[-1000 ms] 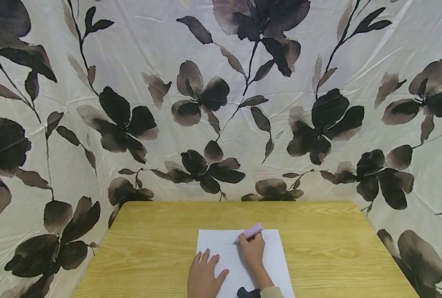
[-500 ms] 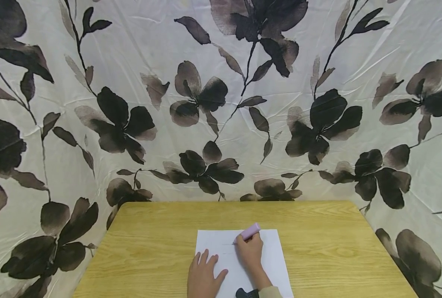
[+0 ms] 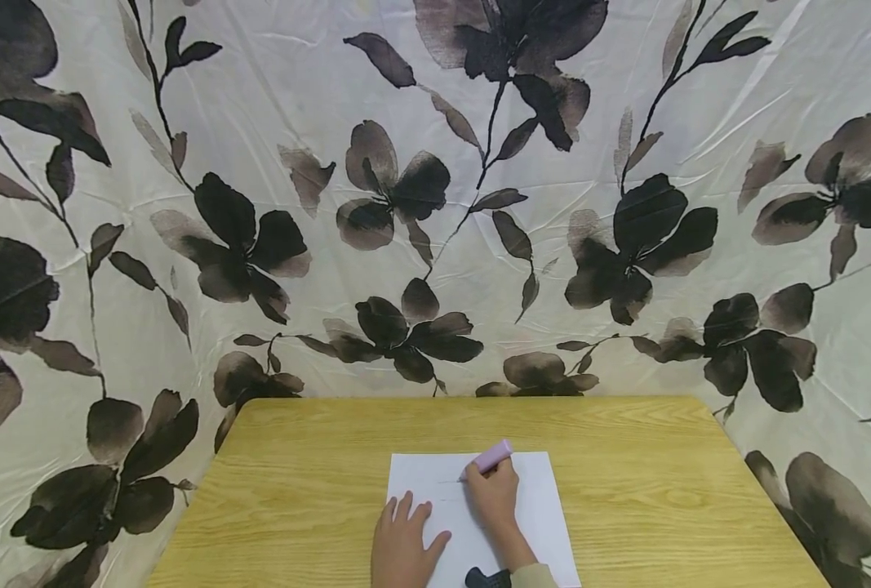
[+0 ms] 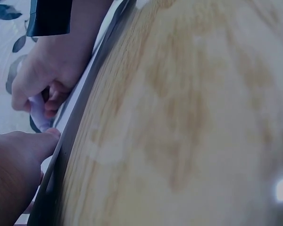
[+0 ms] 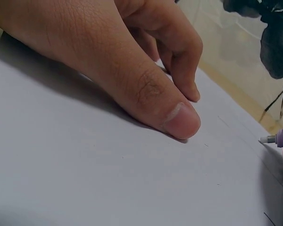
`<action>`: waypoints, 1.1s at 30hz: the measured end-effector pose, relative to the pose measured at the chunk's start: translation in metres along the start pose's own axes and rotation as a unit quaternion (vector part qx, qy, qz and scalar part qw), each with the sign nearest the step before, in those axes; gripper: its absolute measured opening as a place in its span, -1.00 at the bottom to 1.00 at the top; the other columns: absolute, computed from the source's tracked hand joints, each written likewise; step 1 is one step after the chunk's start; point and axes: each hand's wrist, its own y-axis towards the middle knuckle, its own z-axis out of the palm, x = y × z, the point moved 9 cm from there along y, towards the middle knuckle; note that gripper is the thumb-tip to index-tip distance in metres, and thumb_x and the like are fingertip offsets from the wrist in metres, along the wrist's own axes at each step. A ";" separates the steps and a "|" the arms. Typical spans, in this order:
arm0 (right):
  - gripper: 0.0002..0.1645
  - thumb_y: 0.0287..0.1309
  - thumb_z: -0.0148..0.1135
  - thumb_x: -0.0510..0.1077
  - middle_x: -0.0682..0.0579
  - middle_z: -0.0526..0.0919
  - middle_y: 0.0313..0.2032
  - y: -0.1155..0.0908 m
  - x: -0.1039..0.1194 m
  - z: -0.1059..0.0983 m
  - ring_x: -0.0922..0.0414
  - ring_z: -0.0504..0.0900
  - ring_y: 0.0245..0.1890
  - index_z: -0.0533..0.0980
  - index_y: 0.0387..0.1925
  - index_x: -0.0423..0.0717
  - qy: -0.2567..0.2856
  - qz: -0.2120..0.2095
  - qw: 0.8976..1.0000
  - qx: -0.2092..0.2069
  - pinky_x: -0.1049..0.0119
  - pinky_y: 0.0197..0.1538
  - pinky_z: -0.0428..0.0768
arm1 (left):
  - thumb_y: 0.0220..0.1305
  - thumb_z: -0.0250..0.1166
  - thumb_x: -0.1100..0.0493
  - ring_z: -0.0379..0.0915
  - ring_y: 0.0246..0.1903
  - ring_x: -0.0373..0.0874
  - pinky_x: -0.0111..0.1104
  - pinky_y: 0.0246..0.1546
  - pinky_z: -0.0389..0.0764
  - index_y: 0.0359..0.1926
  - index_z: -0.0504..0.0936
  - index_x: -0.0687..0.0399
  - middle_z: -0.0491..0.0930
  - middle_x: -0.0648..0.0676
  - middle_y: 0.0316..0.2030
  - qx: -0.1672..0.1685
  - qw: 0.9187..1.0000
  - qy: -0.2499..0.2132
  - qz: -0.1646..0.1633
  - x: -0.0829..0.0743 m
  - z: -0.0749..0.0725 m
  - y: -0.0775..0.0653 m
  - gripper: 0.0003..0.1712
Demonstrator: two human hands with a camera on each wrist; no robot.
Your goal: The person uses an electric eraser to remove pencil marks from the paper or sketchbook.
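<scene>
Right hand pinching 1 chunky lilac pen, left hand spread on smooth rectangular white paper, wood-grained table

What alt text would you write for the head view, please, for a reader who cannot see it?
A right hand has a lilac pen in its grip, tip at a faint line on white paper. The left hand, fingers spread, lies over the paper's left edge. The paper is on a wooden table before a floral backdrop.
</scene>
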 end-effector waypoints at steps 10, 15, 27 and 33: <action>-0.82 -0.04 0.24 -0.32 0.05 0.49 -0.69 0.004 -0.005 -0.011 0.22 0.44 -0.73 0.40 -0.39 -0.21 0.087 0.032 0.995 -0.030 0.40 -0.67 0.43 | 0.08 0.33 -0.32 0.32 0.18 0.28 0.08 0.21 0.33 -0.01 0.67 0.03 0.50 0.27 0.11 -0.005 1.000 0.014 0.000 -0.004 -0.005 0.000 -0.38; -0.79 -0.13 0.29 -0.31 0.10 0.47 -0.61 0.002 -0.003 -0.010 0.23 0.40 -0.61 0.44 -0.39 -0.20 0.046 0.011 0.998 -0.034 0.40 -0.57 0.40 | 0.10 0.32 -0.29 0.31 0.18 0.29 0.08 0.21 0.33 0.00 0.66 0.05 0.50 0.28 0.11 -0.002 1.000 0.007 0.004 -0.006 -0.007 0.000 -0.38; -0.75 -0.13 0.31 -0.30 0.11 0.43 -0.62 0.002 -0.002 -0.004 0.19 0.38 -0.59 0.41 -0.39 -0.17 0.014 -0.013 1.000 -0.022 0.37 -0.57 0.37 | 0.10 0.34 -0.25 0.34 0.15 0.30 0.09 0.19 0.35 -0.02 0.65 0.10 0.52 0.31 0.07 0.006 1.000 0.002 0.029 -0.010 -0.013 0.002 -0.40; -0.75 -0.13 0.32 -0.31 0.10 0.44 -0.62 0.002 -0.002 -0.003 0.19 0.39 -0.60 0.41 -0.39 -0.18 0.014 -0.014 1.000 -0.017 0.37 -0.57 0.39 | 0.09 0.35 -0.26 0.37 0.12 0.27 0.07 0.19 0.34 -0.04 0.66 0.10 0.53 0.30 0.04 -0.002 0.999 0.011 0.041 -0.012 -0.017 0.001 -0.40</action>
